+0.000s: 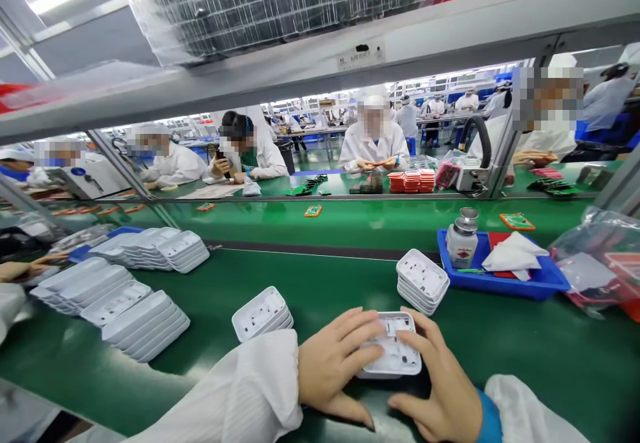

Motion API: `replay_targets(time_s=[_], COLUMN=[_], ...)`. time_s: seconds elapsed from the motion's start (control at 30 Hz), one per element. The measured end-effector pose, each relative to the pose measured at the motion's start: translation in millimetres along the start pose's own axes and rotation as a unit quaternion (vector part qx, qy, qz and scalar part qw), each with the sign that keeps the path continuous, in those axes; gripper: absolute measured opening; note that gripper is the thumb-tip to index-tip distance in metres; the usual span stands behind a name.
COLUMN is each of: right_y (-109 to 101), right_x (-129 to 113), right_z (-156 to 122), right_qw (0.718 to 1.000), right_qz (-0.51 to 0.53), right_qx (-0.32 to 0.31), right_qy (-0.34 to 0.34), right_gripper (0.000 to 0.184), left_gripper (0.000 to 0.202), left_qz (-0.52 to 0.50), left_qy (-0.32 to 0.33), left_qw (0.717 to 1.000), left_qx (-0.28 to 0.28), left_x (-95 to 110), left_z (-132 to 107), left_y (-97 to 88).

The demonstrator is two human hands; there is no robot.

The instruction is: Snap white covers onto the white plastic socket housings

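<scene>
Right now, both my hands are clamped on one white plastic housing [393, 350], which lies flat on the green worktop [325, 283] just in front of me, hollow inner side up. My left hand [333, 363] presses on its left edge, and my right hand [440, 383] hooks over its right edge.

I judge the step to be working on this single piece in place. Any next move calls for an even hold on both edges, since the shell looks thin and light.

A short stack of housings [423, 282] sits just beyond it, and a smaller stack [261, 313] lies to the left.

Further right, a blue tray [500, 286] holds an upright white bottle [462, 240] with a metal cap. It also holds crumpled white cloths [510, 256] lying over something red (I cannot tell what). Beside the tray, a clear plastic bag [595, 256] holds flat parts, which are too blurred to name.
</scene>
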State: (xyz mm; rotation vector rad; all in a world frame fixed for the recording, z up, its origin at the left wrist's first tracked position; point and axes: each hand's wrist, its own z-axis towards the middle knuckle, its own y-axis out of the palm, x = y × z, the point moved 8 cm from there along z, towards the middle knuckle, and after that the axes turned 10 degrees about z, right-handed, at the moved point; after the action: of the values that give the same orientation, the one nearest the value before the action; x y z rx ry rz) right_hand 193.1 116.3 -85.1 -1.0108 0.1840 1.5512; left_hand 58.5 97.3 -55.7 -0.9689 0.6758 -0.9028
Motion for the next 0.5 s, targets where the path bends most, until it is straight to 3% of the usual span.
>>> replay_targets(time_s=[0.1,0.17,0.2,0.27,0.3,0.33,0.37,0.43,0.5], right_y=[11,14,16,22,26,28,28,23,13], right_x=[-2,-2,-2,-1,0,2,4,6,6], right_z=[3,6,7,9,10,10,11,14,16], right_qw=[1.0,1.0,1.0,0.998,0.998,0.997,0.997,0.999,0.998], right_qz=[0.008,0.019,0.026,0.043,0.048,0.046,0.038,-0.001,-0.065], right_qx=[-0.011,0.0,0.002,-0.009,-0.018,-0.023,-0.023,-0.009,0.007], right_qy=[0.0,0.008,0.015,0.035,0.047,0.057,0.061,0.05,0.011], right_gripper=[0.067,0.081,0.089,0.102,0.102,0.098,0.09,0.069,0.055], left_gripper=[0.09,0.076,0.066,0.053,0.051,0.052,0.054,0.058,0.06], left_qz=[-0.086,-0.194,-0.262,-0.406,-0.467,-0.515,-0.545,-0.562,-0.544], left_qy=[-0.153,-0.317,-0.404,-0.537,-0.564,-0.571,-0.568,-0.559,-0.561], left_qw=[0.98,0.916,0.857,0.699,0.628,0.574,0.544,0.541,0.567], left_qx=[0.09,0.153,0.186,0.241,0.263,0.281,0.29,0.283,0.26], left_x=[-8,-19,-23,-23,-19,-16,-16,-22,-34], left_z=[-13,-28,-37,-53,-54,-51,-45,-31,-20], left_y=[-5.7,3.1,13.4,43.5,57.7,68.6,75.6,81.0,80.5])
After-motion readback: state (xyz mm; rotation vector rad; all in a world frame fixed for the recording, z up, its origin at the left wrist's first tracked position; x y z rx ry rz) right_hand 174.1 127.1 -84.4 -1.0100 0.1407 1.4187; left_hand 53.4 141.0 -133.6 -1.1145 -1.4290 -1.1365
